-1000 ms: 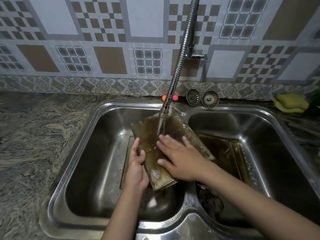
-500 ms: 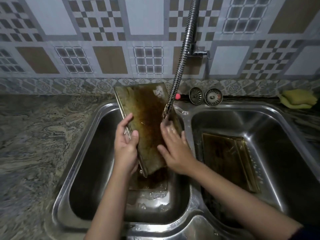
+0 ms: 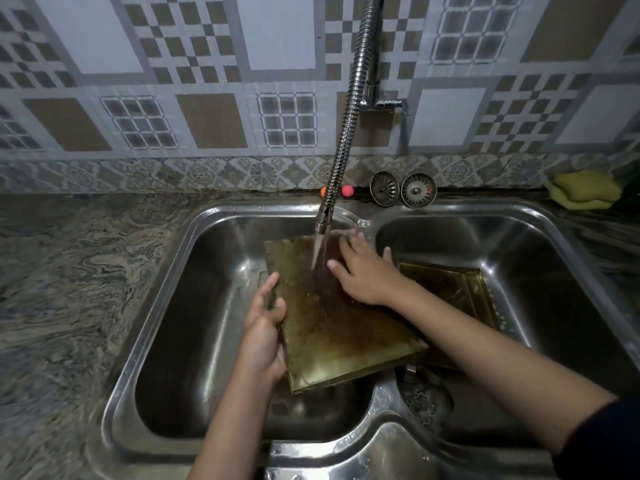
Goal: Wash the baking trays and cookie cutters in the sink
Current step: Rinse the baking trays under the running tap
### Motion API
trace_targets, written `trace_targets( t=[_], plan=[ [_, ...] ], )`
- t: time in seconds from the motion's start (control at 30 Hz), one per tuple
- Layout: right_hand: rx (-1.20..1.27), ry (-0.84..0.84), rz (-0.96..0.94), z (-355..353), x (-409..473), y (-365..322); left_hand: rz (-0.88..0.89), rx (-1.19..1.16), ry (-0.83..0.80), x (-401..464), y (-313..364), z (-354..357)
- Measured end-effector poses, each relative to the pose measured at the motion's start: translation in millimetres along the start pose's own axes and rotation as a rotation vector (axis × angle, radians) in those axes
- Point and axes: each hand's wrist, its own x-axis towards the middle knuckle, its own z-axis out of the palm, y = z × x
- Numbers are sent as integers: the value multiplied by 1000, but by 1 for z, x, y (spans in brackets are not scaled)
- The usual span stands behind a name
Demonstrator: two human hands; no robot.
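A stained, brownish-gold baking tray (image 3: 332,323) lies tilted over the left basin of the steel double sink (image 3: 166,306), its right corner over the divider. Water from the flexible faucet (image 3: 343,143) runs onto its upper part. My left hand (image 3: 265,327) grips the tray's left edge. My right hand (image 3: 363,271) rests flat on the tray's upper right, fingers spread. A second gold tray (image 3: 457,289) lies in the right basin. Cookie cutters (image 3: 422,400) lie at the bottom of the right basin, dim and partly hidden.
Two round sink strainers (image 3: 401,188) lean against the backsplash behind the divider, beside an orange and a pink ball (image 3: 347,191). A yellow-green sponge (image 3: 585,194) lies on the counter at the far right. Marbled stone counter (image 3: 62,271) spreads to the left.
The tray was lifted upright against the back of the left basin half a second ago; now it is lowered to a tilted, flatter position under the stream, with my right hand moved up onto it.
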Motion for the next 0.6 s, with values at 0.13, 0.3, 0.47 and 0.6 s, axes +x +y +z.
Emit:
trace_targets(
  t=[0.13, 0.3, 0.47, 0.6],
  plan=[
    [-28, 82, -165, 2, -8, -24, 28, -53, -5, 1, -2, 11],
    [-27, 83, -361, 19, -55, -18, 89, -62, 93, 9, 21, -7],
    [850, 170, -31, 11, -64, 15, -10, -65, 142, 11, 17, -21],
    [1466, 54, 53, 17, -74, 14, -134, -97, 124, 22, -2, -20]
  ],
)
